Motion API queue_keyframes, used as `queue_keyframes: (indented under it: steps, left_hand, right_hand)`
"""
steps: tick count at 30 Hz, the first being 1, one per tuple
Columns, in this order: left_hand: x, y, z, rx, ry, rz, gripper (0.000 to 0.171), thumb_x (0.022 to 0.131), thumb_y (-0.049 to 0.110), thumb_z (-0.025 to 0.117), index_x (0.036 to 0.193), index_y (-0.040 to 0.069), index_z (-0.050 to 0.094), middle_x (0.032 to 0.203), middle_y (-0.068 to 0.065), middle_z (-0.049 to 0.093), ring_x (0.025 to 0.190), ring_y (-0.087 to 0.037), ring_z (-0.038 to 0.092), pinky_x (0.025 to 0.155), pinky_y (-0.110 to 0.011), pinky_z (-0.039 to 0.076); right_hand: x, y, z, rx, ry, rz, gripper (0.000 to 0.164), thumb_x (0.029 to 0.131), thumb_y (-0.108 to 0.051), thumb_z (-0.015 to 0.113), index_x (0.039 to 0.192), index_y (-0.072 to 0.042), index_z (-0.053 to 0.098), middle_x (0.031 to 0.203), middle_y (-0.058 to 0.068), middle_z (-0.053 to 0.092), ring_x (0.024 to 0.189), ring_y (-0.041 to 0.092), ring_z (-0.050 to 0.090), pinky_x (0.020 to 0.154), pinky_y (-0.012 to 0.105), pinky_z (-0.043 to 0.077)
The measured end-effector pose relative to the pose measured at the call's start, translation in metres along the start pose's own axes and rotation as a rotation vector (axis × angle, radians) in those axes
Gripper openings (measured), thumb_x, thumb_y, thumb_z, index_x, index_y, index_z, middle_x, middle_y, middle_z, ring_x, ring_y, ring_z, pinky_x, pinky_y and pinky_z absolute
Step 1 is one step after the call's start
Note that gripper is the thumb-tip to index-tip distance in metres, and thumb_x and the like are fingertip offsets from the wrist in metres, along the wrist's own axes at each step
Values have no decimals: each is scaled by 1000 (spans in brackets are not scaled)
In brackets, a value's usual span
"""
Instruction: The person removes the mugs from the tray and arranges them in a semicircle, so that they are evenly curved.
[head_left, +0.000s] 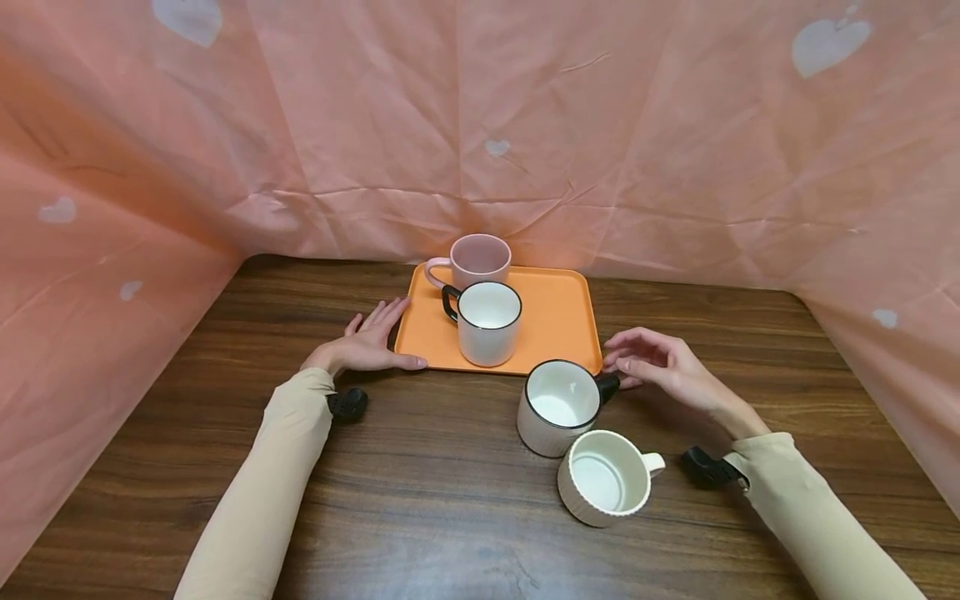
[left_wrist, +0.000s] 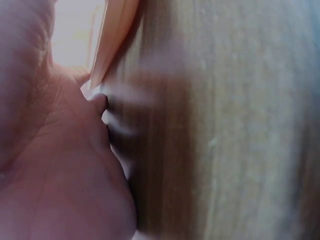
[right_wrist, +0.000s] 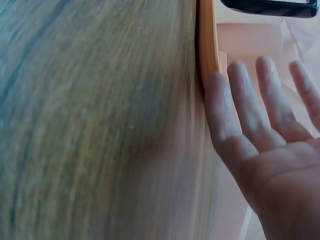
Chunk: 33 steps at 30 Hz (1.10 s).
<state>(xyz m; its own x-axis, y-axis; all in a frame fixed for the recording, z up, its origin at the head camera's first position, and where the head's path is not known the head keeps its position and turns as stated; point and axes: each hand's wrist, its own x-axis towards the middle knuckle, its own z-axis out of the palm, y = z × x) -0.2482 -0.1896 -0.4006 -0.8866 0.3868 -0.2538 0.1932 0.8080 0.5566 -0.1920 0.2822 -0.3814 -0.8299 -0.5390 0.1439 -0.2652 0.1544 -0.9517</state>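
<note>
An orange tray (head_left: 555, 312) bears a pink mug (head_left: 480, 257) at its back and a white mug with black rim and handle (head_left: 487, 340) in front, both handles pointing left. My left hand (head_left: 366, 342) rests at the tray's left edge, fingers spread, thumb at the front-left corner. My right hand (head_left: 667, 367) is at the front-right corner, fingers loosely bent, gripping nothing. Close to its fingertips is the black handle of a second black-rimmed mug (head_left: 542, 429). In the right wrist view, the fingers (right_wrist: 222, 107) lie beside the tray's side (right_wrist: 206, 45).
A cream ribbed mug (head_left: 583, 498) stands on the wooden table (head_left: 420, 500), close in front of the second black-rimmed mug, its handle to the right. Pink cloth (head_left: 375, 100) with pale hearts hangs behind the table and along both sides.
</note>
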Motion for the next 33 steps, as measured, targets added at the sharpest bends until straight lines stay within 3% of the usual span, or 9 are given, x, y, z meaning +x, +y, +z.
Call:
queue_keyframes:
  steps: [5, 9, 11, 14, 17, 21, 25, 33]
  left_hand:
    - [-1, -1, 2, 2, 12, -9, 120, 81, 70, 71, 166, 26, 0, 175, -3, -1, 162, -30, -8, 126, -61, -6]
    - [-3, -1, 3, -2, 23, -7, 117, 83, 65, 73, 167, 24, 2, 175, -5, 0, 161, -32, -8, 125, -62, -6]
    - [-4, 1, 2, -6, 31, 1, 115, 84, 61, 74, 167, 21, 5, 175, -8, 2, 161, -34, -6, 125, -64, -5]
    - [-5, 4, 1, -11, 55, 7, 109, 85, 59, 74, 166, 18, 13, 174, -13, 9, 161, -37, 0, 126, -65, -1]
    - [-8, 9, 0, -66, 106, 1, 99, 87, 55, 74, 164, 17, 24, 171, -16, 21, 159, -38, 14, 127, -62, 12]
    - [-13, 16, -3, -203, 239, 30, 80, 92, 43, 74, 158, 16, 38, 162, -15, 40, 151, -37, 35, 122, -58, 30]
    - [-13, 29, -4, -357, 358, 113, 63, 95, 31, 73, 151, 12, 50, 154, -14, 52, 143, -35, 48, 117, -56, 40]
    - [-2, 49, 0, -540, 435, 207, 53, 96, 25, 73, 144, 10, 57, 148, -12, 57, 139, -35, 52, 114, -56, 43]
  right_hand:
    - [2, 5, 2, -126, 88, 64, 31, 100, 0, 61, 126, 16, 54, 111, 15, 73, 98, 11, 74, 75, 32, 63]
    - [6, 8, 5, -264, 157, 142, 33, 98, -5, 66, 127, 10, 59, 116, 24, 68, 96, 4, 69, 76, 25, 61]
    - [8, 7, 5, -357, 206, 172, 34, 98, -12, 68, 128, 5, 61, 120, 25, 67, 101, 10, 69, 82, 24, 58]
    - [11, 6, 3, -485, 275, 191, 39, 98, -21, 70, 131, -2, 61, 128, 21, 66, 114, 24, 67, 97, 33, 51]
    - [14, 6, 0, -561, 297, 204, 47, 97, -26, 71, 136, -4, 58, 137, 21, 60, 130, 40, 56, 107, 54, 42]
    - [18, 8, -2, -605, 275, 217, 55, 96, -29, 73, 141, -6, 54, 143, 22, 54, 138, 42, 47, 113, 61, 34]
    - [21, 11, -2, -600, 207, 238, 59, 96, -31, 72, 145, -7, 50, 147, 23, 50, 139, 42, 44, 115, 62, 32]
    - [27, 15, -3, -604, 65, 187, 61, 97, -27, 69, 149, -4, 46, 149, 26, 46, 138, 43, 37, 111, 65, 30]
